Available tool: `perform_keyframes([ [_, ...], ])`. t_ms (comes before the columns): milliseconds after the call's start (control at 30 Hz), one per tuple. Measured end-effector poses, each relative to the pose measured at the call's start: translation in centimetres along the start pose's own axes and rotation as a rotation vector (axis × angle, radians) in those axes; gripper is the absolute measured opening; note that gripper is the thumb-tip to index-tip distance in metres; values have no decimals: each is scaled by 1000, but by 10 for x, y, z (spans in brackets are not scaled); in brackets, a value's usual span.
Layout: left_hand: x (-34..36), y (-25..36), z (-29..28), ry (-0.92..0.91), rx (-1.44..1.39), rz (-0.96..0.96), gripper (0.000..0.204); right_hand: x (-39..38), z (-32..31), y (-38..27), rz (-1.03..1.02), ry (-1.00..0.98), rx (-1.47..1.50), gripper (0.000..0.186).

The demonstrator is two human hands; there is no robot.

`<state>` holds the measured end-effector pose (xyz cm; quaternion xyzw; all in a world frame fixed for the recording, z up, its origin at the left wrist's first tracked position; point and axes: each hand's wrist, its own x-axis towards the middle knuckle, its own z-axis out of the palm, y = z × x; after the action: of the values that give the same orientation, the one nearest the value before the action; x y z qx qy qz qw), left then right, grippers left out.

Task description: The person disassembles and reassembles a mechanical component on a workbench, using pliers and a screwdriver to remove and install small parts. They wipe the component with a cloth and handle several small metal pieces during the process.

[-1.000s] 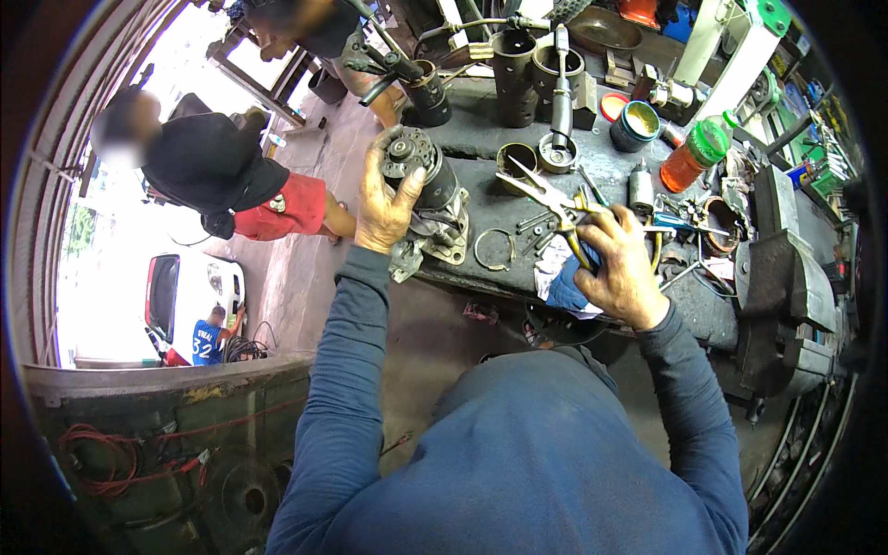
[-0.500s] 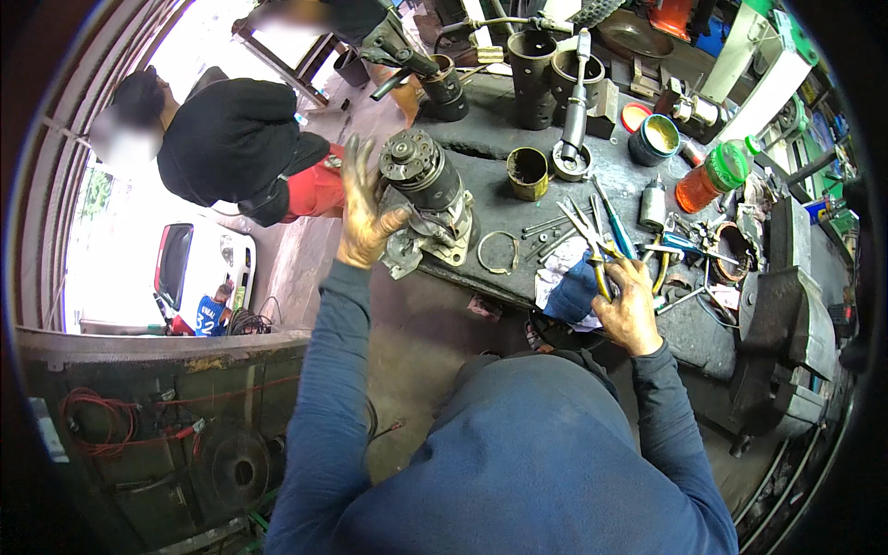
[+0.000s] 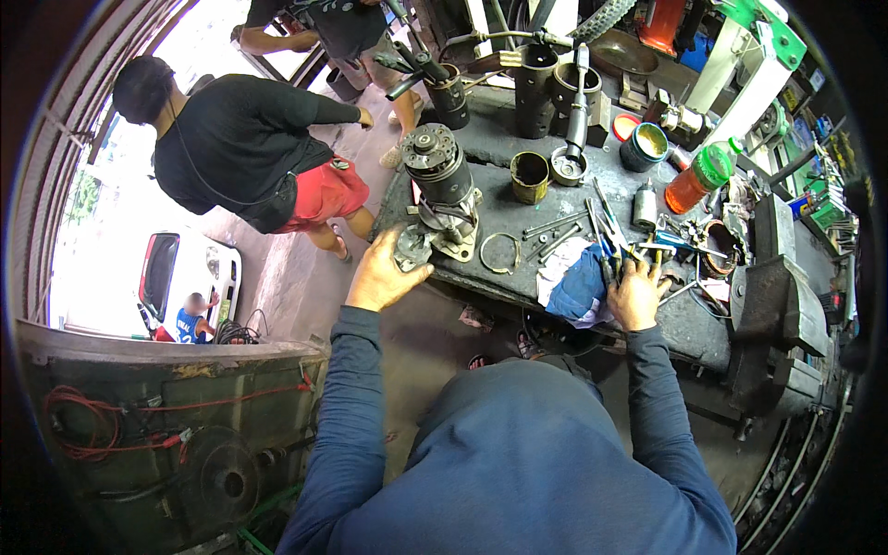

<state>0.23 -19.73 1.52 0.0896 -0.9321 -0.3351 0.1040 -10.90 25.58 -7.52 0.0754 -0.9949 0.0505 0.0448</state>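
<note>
An upright starter motor [image 3: 442, 180], dark cylinder above a bare metal housing, stands at the bench's left corner. My left hand [image 3: 384, 275] is curled around the silver lower part of its housing, thumb and fingers on either side. Over to the right, my right hand [image 3: 636, 294] rests palm down with fingers apart over pliers [image 3: 606, 236] and other hand tools. Beside it lies a blue and white rag [image 3: 575, 285]. Between the hands are a thin metal ring [image 3: 500, 253] and several long bolts [image 3: 560, 236].
A bench vise [image 3: 786, 319] stands at the right edge. Farther back are a yellowish can [image 3: 530, 178], a ratchet wrench [image 3: 577, 102], a grease tub [image 3: 645, 146] and an orange bottle with green top [image 3: 698, 178]. A person in black and red [image 3: 250, 153] stands left of the bench.
My left hand has come down from beside the motor's top to its lower housing. My right hand has lowered the pliers onto the bench and spread its fingers. The nearby person has turned.
</note>
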Motion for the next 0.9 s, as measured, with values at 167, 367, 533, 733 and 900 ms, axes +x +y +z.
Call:
perform_keyframes([
  [167,-5,16,3,44,208,-15,72,-14,-35,-70,-292,72,502,50],
  [367,-27,92,66,209,138,-143,58,-14,-67,-184,-577,-358,1125,69],
  [533,-22,90,57,-243,-587,-128,63,20,-39,-195,-396,-294,1352,72],
  [733,-7,85,55,-316,-684,-150,55,63,-31,-160,-260,-269,1457,63],
  [900,34,20,-27,203,-482,-192,29,46,-37,-68,-199,413,447,43],
])
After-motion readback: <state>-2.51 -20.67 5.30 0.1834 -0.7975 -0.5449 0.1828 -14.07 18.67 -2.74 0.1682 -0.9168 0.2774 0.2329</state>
